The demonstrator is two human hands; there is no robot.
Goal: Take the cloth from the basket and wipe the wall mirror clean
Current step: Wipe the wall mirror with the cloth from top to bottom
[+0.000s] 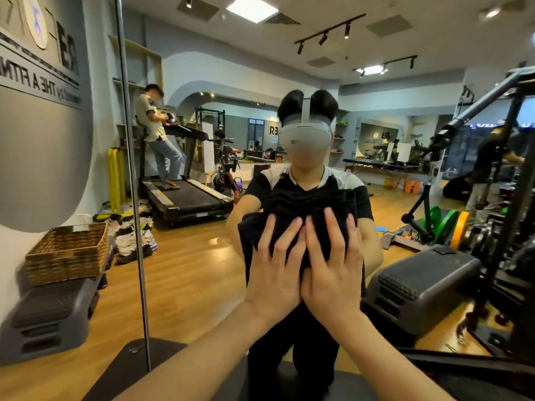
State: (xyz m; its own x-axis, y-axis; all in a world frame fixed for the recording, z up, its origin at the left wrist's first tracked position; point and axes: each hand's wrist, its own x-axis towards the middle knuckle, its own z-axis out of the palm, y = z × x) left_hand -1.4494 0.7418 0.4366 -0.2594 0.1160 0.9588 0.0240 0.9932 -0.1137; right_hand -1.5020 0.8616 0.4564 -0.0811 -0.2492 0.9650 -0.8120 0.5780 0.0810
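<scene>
Both hands side by side, left hand (275,270) and right hand (333,267) with fingers spread flat, pressing dark cloth (289,215) against wall mirror (188,256), wicker basket (68,251) at left on grey step platform (49,319)

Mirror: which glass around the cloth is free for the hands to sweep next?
Both hands, left and right, press the cloth flat on the mirror. Open glass lies left, up to the seam, and above. Right glass is open too. The basket sits beyond the seam.
</scene>
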